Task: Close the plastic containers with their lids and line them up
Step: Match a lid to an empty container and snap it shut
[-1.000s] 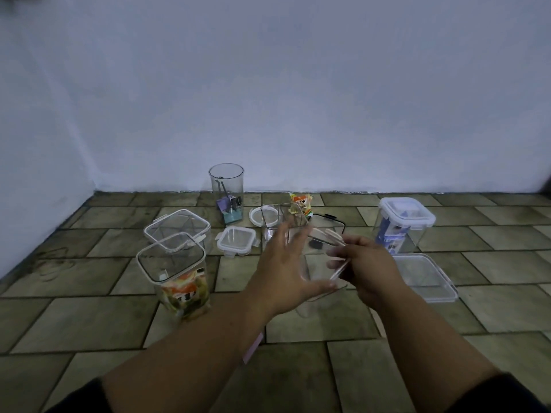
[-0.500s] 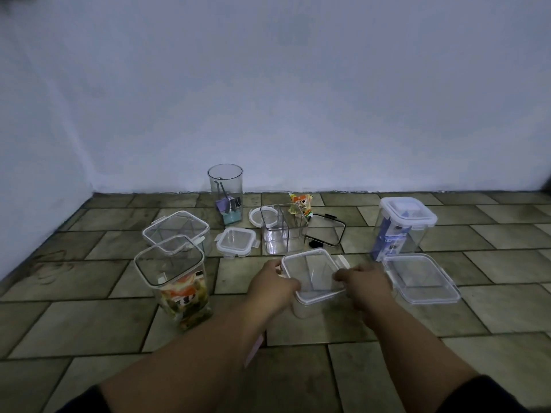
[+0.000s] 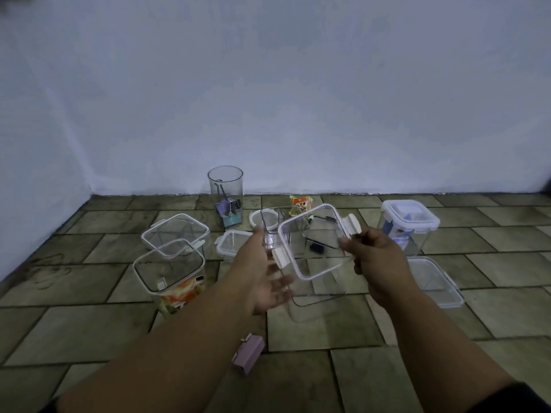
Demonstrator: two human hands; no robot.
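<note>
While right fingers (image 3: 347, 244) pinch the lid (image 3: 316, 241), left fingers (image 3: 280, 286) spread: tiled floor (image 3: 74, 320), pale wall (image 3: 298, 93).

No readable text, brand or number showing anywhere. Orange printed packet (image 3: 301, 201) near wall carrying dark marks, too small and blurred to read. Colourful orange print inside front-left container (image 3: 170, 272) showing no legible letters. Blue label inside lidded container (image 3: 410, 225) also staying unreadable at this size.
</note>
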